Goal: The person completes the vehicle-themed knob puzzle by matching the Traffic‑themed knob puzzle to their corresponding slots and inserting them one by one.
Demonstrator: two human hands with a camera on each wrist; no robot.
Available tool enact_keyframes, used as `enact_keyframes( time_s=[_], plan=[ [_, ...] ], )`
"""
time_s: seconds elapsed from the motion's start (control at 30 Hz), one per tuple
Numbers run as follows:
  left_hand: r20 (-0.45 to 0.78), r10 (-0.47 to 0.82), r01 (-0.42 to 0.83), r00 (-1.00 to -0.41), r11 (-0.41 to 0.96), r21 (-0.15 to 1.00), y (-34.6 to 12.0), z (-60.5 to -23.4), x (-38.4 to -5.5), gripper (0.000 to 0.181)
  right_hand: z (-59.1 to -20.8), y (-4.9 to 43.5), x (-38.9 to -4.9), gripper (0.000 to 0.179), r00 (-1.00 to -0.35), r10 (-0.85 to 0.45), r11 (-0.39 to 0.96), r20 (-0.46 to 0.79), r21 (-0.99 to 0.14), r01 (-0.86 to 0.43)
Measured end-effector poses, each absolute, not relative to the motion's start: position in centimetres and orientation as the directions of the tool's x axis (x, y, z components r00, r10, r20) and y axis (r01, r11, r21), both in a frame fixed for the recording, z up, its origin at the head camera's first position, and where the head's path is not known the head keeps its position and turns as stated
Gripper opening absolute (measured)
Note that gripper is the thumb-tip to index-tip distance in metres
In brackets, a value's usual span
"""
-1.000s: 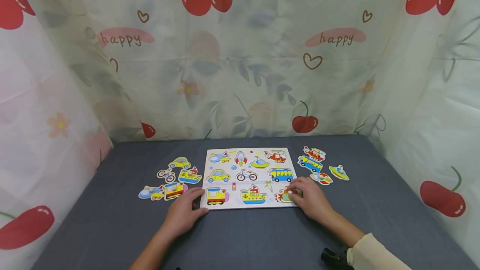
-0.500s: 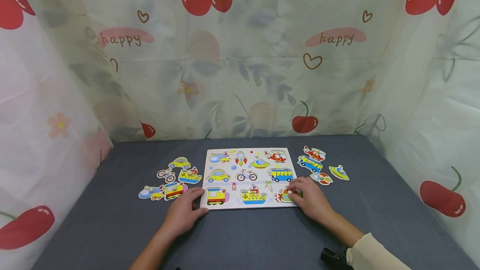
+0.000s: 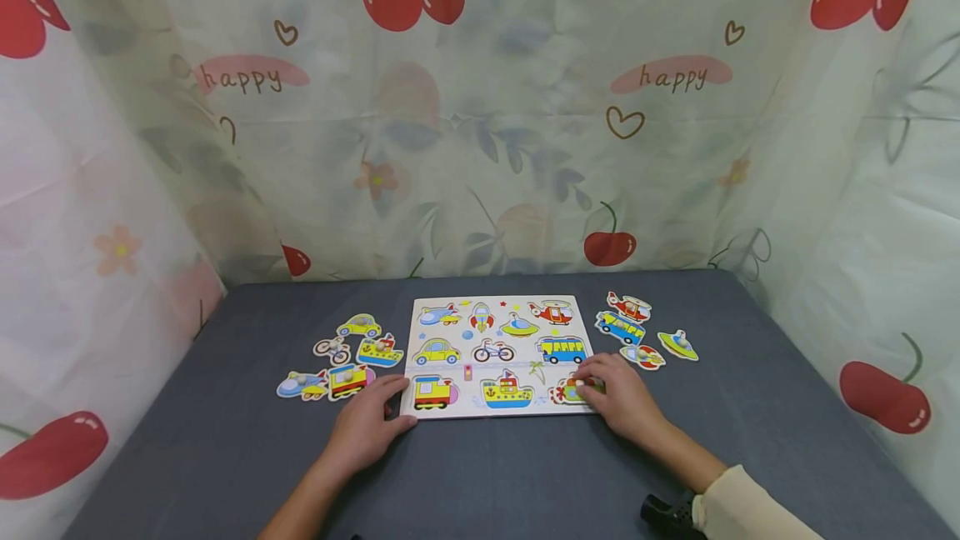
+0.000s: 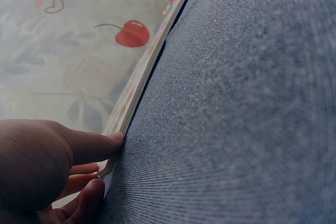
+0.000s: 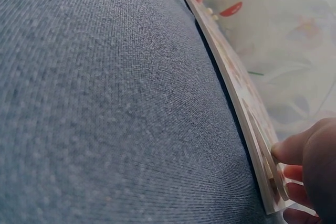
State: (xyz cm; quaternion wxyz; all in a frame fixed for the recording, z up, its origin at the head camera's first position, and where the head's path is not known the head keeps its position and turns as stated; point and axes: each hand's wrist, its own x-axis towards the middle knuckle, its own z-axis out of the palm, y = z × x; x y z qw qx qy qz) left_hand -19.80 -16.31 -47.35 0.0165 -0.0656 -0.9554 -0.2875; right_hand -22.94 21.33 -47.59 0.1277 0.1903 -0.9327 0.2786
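A white wooden puzzle board (image 3: 471, 379) with printed vehicle pictures lies on the dark cloth in the head view. My left hand (image 3: 367, 422) holds its near left corner; in the left wrist view the thumb (image 4: 100, 146) presses the front edge and the fingers sit around the corner. At the near right corner, my right hand (image 3: 626, 402) pinches a green and red puzzle piece (image 3: 572, 392), partly hidden by the fingers. The right wrist view shows this wooden piece (image 5: 266, 148) tilted on the board (image 5: 239, 103), one side raised off the surface.
Left of the board lie loose knobbed pieces: a car (image 3: 359, 325), bicycle (image 3: 333, 349), ship (image 3: 380, 351), plane (image 3: 303, 385) and train (image 3: 349, 381). On the right are a helicopter (image 3: 629, 307), bus (image 3: 620, 328), rocket (image 3: 642, 357) and flying saucer (image 3: 678, 345). A patterned curtain (image 3: 480, 148) surrounds the table.
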Motion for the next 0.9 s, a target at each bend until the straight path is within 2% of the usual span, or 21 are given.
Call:
enact_keyframes(
  time_s=[0.43, 0.9],
  plan=[
    [0.072, 0.119, 0.139, -0.990, 0.827, 0.545, -16.32, -47.32, -19.76, 0.056, -47.75, 21.05, -23.06, 0.013, -0.883, -0.311, 0.771, 0.351, -0.450, -0.450],
    [0.047, 0.113, 0.120, -0.993, 0.832, 0.542, -16.26, -47.15, -19.84, 0.057, -47.36, 20.68, -22.95, 0.014, -0.897, -0.326, 0.785, 0.300, -0.443, -0.434]
  ],
)
